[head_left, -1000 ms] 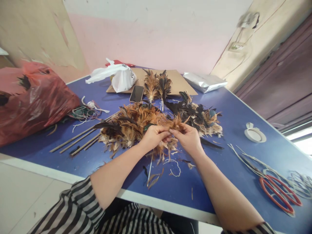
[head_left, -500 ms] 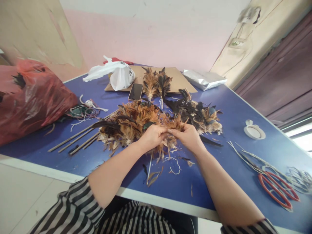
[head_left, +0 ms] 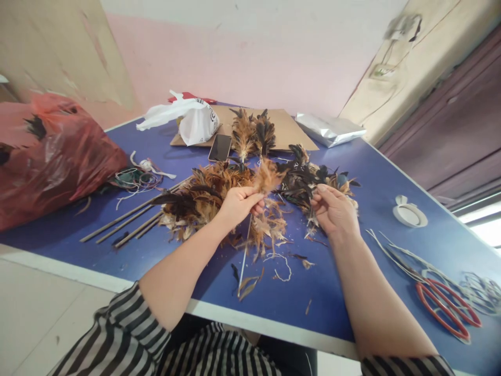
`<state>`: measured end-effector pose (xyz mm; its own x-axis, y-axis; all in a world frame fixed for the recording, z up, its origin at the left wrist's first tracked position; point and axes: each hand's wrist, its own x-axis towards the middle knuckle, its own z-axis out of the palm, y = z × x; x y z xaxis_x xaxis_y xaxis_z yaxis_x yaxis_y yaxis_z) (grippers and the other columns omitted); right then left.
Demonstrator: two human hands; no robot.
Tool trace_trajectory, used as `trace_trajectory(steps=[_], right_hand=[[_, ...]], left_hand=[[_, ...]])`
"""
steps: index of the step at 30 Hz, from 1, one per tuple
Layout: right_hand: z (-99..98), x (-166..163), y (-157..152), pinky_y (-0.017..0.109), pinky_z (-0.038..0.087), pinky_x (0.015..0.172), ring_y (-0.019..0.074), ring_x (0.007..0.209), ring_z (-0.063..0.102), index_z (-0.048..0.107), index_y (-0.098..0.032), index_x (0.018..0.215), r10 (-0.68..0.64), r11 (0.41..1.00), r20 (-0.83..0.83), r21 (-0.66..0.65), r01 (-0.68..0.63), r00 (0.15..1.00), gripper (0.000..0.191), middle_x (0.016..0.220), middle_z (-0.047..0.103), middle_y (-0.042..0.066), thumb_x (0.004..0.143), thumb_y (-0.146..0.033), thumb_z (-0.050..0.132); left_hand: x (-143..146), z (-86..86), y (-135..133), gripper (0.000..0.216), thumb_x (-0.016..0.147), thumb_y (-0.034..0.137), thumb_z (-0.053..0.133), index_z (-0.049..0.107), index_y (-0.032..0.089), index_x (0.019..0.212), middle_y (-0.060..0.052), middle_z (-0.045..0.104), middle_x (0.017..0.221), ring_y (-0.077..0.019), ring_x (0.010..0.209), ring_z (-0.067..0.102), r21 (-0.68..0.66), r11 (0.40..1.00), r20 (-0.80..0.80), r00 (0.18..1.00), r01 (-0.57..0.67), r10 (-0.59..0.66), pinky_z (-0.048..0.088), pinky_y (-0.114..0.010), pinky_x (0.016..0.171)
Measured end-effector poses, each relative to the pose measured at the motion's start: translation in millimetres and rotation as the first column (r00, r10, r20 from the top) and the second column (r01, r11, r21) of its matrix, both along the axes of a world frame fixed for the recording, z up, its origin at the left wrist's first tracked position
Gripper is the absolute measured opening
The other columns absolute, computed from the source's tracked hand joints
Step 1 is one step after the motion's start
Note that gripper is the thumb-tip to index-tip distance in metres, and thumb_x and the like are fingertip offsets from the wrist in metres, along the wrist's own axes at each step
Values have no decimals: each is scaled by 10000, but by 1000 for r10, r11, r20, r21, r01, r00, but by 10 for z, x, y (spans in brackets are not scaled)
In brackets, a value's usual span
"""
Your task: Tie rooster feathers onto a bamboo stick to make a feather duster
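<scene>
My left hand point(head_left: 242, 205) pinches a small bunch of fluffy brown feathers point(head_left: 269, 175), tips pointing up and away. To its right, my right hand point(head_left: 335, 211) is closed, thumb against fingertips, over the edge of a pile of black feathers point(head_left: 297, 180); what it pinches, if anything, I cannot make out. Behind and left of my left hand spreads a larger pile of orange-brown feathers point(head_left: 219, 183). Loose pale-brown feathers point(head_left: 270, 222) lie just below my left hand. A thin white string point(head_left: 245, 250) runs down the table from there.
Two feather bundles point(head_left: 243, 133) lie on cardboard point(head_left: 291, 130) beside a phone point(head_left: 220, 148). Wooden sticks point(head_left: 121, 222) and a red plastic bag point(head_left: 58, 162) are at left. Red-handled scissors point(head_left: 446, 308), cords point(head_left: 483, 292) and a tape roll point(head_left: 409, 215) sit at right.
My hands, together before, have moved apart. The left now holds the brown bunch upright, while the right has shifted right to the black feathers.
</scene>
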<state>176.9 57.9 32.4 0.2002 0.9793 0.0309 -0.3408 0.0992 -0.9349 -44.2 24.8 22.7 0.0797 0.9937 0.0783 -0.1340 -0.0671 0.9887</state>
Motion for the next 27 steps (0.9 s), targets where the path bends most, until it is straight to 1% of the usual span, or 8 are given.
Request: trace_trajectory(steps=[2, 4, 6, 8, 12, 17, 20, 27], right_hand=[[-93, 95, 63, 191, 445, 454, 71, 489, 505, 656, -162, 717, -43, 999, 170, 0, 43, 985, 261, 560, 566, -28, 532, -300, 780], [-201, 132, 100, 222, 422, 454, 96, 485, 505, 677, -152, 759, -40, 999, 441, 2, 43, 897, 256, 546, 581, -8, 592, -337, 736], [-301, 100, 114, 262, 429, 507, 124, 524, 526, 695, -155, 795, -20, 999, 696, 37, -8, 718, 229, 591, 616, 17, 657, -338, 677], [-379, 14, 119, 305, 449, 613, 155, 624, 562, 704, -175, 825, -37, 989, 853, 105, -102, 521, 198, 701, 649, 34, 706, -308, 619], [-479, -196, 146, 311, 441, 752, 176, 788, 580, 697, -198, 878, -118, 951, 958, 185, -248, 263, 191, 872, 640, 48, 752, -253, 564], [-547, -314, 206, 287, 433, 746, 184, 838, 576, 683, -218, 915, -91, 967, 995, 100, -233, 48, 195, 936, 598, 61, 761, -262, 573], [-539, -284, 220, 286, 424, 744, 185, 839, 571, 682, -214, 796, -99, 968, 994, 106, -226, 42, 135, 901, 597, 56, 756, -221, 554], [-354, -130, 101, 285, 429, 662, 161, 663, 563, 654, -181, 814, -125, 959, 943, 194, -204, 307, 159, 737, 633, 24, 767, -248, 518]], left_hand=[[-37, 8, 34, 167, 708, 263, 632, 629, 110, 641, -21, 607, 579, -63, 482, 538, -26, 996, 106, 991, -84, 86, 426, -173, 475], [-76, 9, 61, 173, 688, 280, 658, 636, 108, 674, -25, 621, 613, -54, 492, 532, -33, 991, 190, 973, -127, 131, 418, -165, 475], [-105, 1, 80, 187, 672, 291, 675, 639, 110, 705, -23, 624, 634, -48, 498, 529, -44, 989, 249, 958, -139, 146, 409, -157, 470], [-116, -12, 92, 203, 660, 296, 688, 638, 108, 717, -20, 620, 640, -45, 500, 527, -58, 987, 275, 948, -148, 159, 402, -152, 463], [-102, -34, 98, 215, 658, 312, 690, 634, 107, 693, -20, 618, 627, -44, 495, 523, -51, 987, 270, 949, -153, 161, 394, -153, 458], [-69, -36, 81, 202, 670, 307, 679, 635, 110, 672, -20, 615, 605, -48, 494, 524, -63, 990, 242, 961, -124, 135, 397, -161, 465], [-55, -24, 63, 188, 669, 294, 682, 640, 113, 699, -21, 627, 638, -50, 504, 532, -73, 992, 241, 964, -98, 113, 400, -165, 468], [-51, -18, 51, 221, 667, 311, 689, 645, 107, 738, -48, 660, 727, -62, 544, 565, -114, 992, 214, 973, -60, 84, 404, -165, 473]])
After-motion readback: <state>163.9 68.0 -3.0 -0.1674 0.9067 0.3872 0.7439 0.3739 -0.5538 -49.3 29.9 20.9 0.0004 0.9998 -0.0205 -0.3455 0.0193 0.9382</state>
